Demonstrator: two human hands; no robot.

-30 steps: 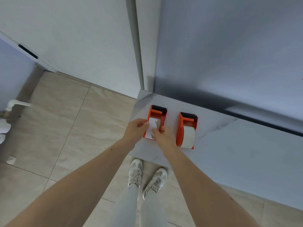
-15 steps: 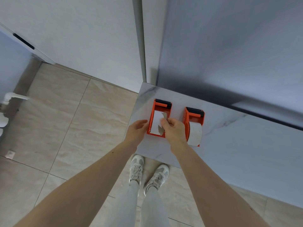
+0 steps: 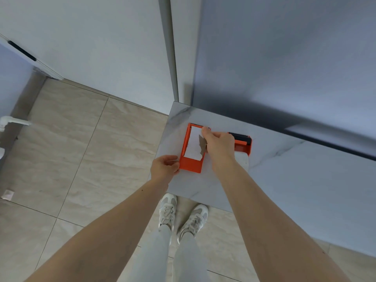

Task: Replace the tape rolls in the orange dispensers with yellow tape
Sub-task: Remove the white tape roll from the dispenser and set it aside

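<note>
On the grey marble-patterned countertop [image 3: 295, 180], the near orange plastic tape dispenser [image 3: 192, 163] is being steadied at its corner by the left hand [image 3: 164, 166] while its white tape roll [image 3: 194, 145] is being pinched by the right hand [image 3: 218, 144], best drawn straight upward; the second orange dispenser [image 3: 243, 142] is being left beside it.

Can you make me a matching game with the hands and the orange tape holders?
Things:
1. left hand
2. right hand
3. left dispenser
4. right dispenser

Where or how:
A. partly hidden behind a hand
B. at the near left corner of a dispenser
C. shows a white roll inside
D. reaching over to a dispenser's far end

Pairs: 1-B, 2-D, 3-C, 4-A
</note>
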